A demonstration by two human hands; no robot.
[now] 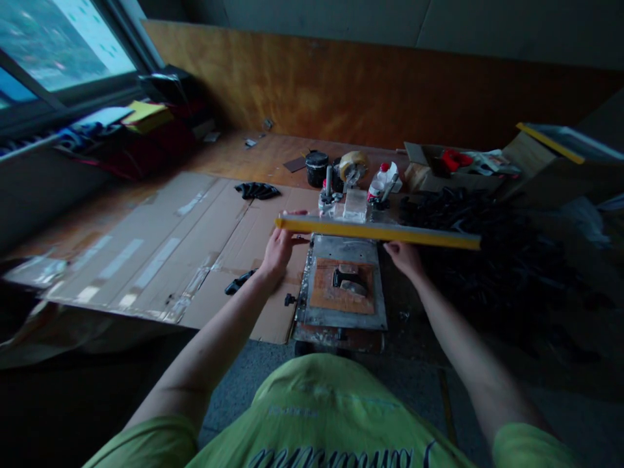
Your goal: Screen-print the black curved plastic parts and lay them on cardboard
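cardboard edge point(285, 312) near left hand point(277, 253) and right hand point(404, 259), both gripping a yellow bar point(377, 231)

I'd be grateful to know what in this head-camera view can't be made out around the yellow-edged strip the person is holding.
All in the head view:
Right hand: fingers hidden behind the yellow-edged strip, so its grip is unclear.
Dark heap: too dark to tell what its pieces are.
White bottle: label too small to read.
Shirt lettering: cut off by the bottom edge.
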